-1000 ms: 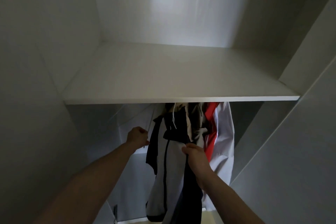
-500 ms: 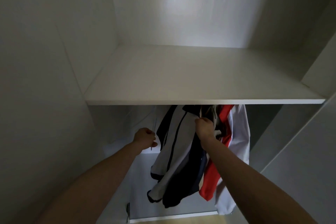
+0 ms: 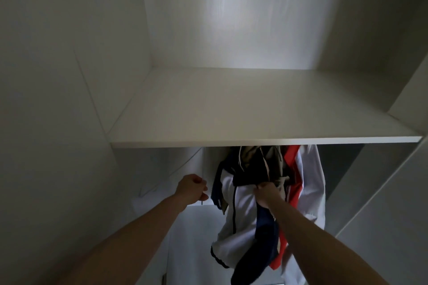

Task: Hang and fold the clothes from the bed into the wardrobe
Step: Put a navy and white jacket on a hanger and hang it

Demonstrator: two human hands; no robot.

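- White and navy fabric fills the middle of my view: the track jacket (image 3: 234, 201) hangs under the shelf (image 3: 254, 109) of the wardrobe (image 3: 69, 76), touching a red garment (image 3: 294, 183) and a white garment (image 3: 312, 183) on its right.
- My right hand (image 3: 269, 194) is clenched on the jacket, with the fingers pinching a bunch of its dark upper part.
- My left hand (image 3: 193, 188) is curled around something thin and pale, just beside the jacket on the left. It looks like the edge of a white shirt (image 3: 162, 183) or a hanger, but I cannot tell which.
- The rail and the hanger hooks are hidden behind the shelf edge, so I cannot see whether the jacket sits properly on the rail.
- I judge the main risk is a slip: if I let go while the hook is only half on the rail, the jacket can fall to the wardrobe floor.
- A second risk is that my right hand pulls the cloth down and drags the jacket off its hanger, or moves the red garment with it.
- The light is weak here, so a wrong placement is easy to miss.
- I see no brand, label or readable writing on any garment or panel.
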